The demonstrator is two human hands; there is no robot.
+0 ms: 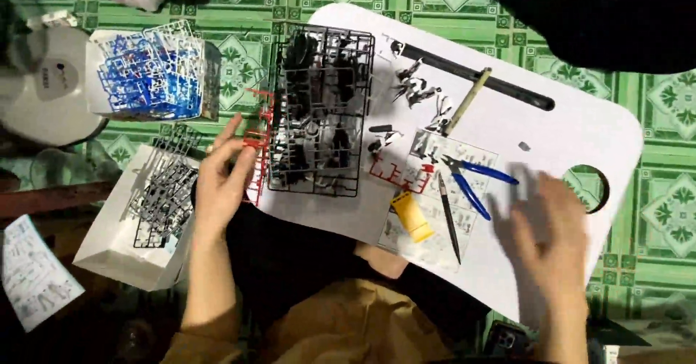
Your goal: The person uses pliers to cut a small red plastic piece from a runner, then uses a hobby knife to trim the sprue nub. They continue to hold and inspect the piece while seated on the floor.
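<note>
Left hand: our left hand pinches the red sprue at its lower edge, thumb and fingers closed on the thin frame.
Red sprue: it stands at the left edge of the white tray, touching the black sprue that lies flat on the tray beside it.
Right hand: our right hand hovers over the tray's right side, fingers spread and holding nothing (motion blur, so contact with the tray we cannot tell).
Nearest tools: blue nippers lie just left of the right hand on the instruction sheet; a dark knife and a yellow tube lie beside them.
Loose parts: small black-and-white pieces sit near a tan pen in the upper middle of the tray.
Off-tray stock: blue sprues in one box, grey sprues in a white box at left.
Risk 1: we judge the red frame could snap or shed a part if the pinch twists it against the black sprue.
Risk 2: a sweep of the blurred right hand could knock the nippers or knife off the sheet, or scatter the loose pieces (the tray has no raised rim that we can see).
Risk 3: the knife tip points toward our lap; a careless reach could meet it.
</note>
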